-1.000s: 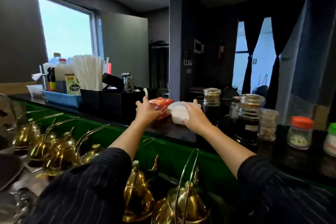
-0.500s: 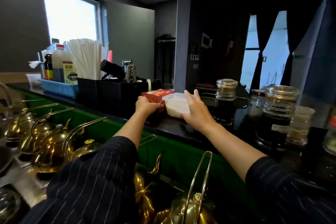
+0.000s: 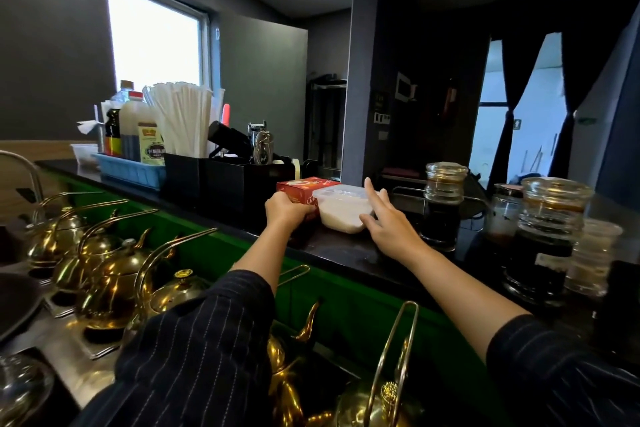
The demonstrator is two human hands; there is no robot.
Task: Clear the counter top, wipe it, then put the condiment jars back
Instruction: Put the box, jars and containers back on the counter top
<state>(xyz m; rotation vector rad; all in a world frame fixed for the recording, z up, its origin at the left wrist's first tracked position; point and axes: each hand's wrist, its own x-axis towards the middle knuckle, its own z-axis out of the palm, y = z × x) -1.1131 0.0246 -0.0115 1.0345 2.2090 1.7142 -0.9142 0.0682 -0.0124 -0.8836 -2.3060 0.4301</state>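
Dark and glossy, the tabletop [image 3: 349, 253] runs left to right in front of you above a green panel, with brass teapots [image 3: 107, 284] ranked on the lower level below its near edge. Your left hand [image 3: 287, 215] is curled over the near end of the red box [image 3: 304, 188], grasping it. Your right hand [image 3: 388, 229] is released, its fingers spread and laid against the right wall of the white lidded container [image 3: 341, 211]. Box and container sit touching, side by side, midway along the tabletop and towards its near edge. Bracketing the pair from both sides likely lets you shift them together as one load, which fits the clearing stage. The condiment jars [image 3: 550, 236] stand grouped towards the right end, untouched, so they remain to be moved before any wiping. A black organiser [image 3: 225, 180] and a blue tray [image 3: 128, 172] of bottles crowd the left end, leaving little spare room that way.
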